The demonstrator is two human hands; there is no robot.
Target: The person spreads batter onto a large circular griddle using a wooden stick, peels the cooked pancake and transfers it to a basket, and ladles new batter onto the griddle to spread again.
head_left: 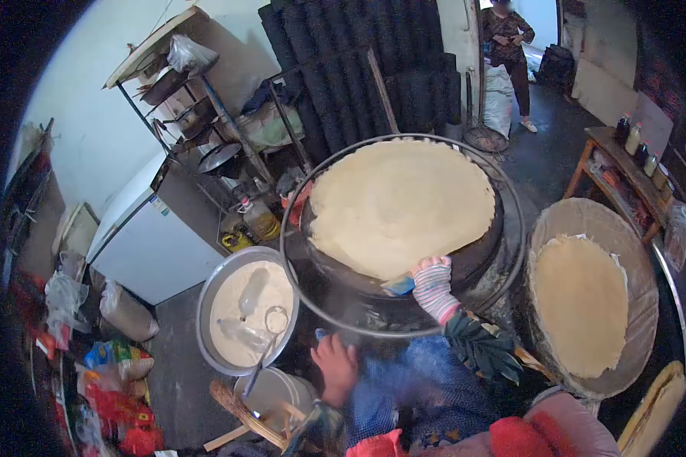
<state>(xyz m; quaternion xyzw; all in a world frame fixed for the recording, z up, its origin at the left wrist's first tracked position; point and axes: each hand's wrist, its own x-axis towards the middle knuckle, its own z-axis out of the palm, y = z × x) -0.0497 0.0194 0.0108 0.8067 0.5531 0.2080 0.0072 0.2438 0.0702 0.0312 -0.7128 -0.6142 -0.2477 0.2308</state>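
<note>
My right hand (pixel 435 291), in a striped knit glove, is closed on a blue scraper (pixel 400 286). The scraper's blade meets the near edge of a large, thin, pale pancake (pixel 404 206). This pancake spreads over a dark round griddle (pixel 476 255), ringed by a metal hoop (pixel 521 228). My left hand (pixel 334 369) is bare and holds nothing visible, its fingers apart, beside my knee. Close to it are a white bucket (pixel 301 392) and a metal basin (pixel 206 324) of pale batter or flour, with clear plastic bottles and a ladle-like tool in it.
On the right, another thin pancake (pixel 579 305) lies on a round cloth-covered tray (pixel 644 305). Bottles stand on a wooden bench (pixel 625 164). A white freezer (pixel 156 244) and a loaded shelf rack (pixel 221 114) are at left. A person (pixel 507 46) stands in the doorway.
</note>
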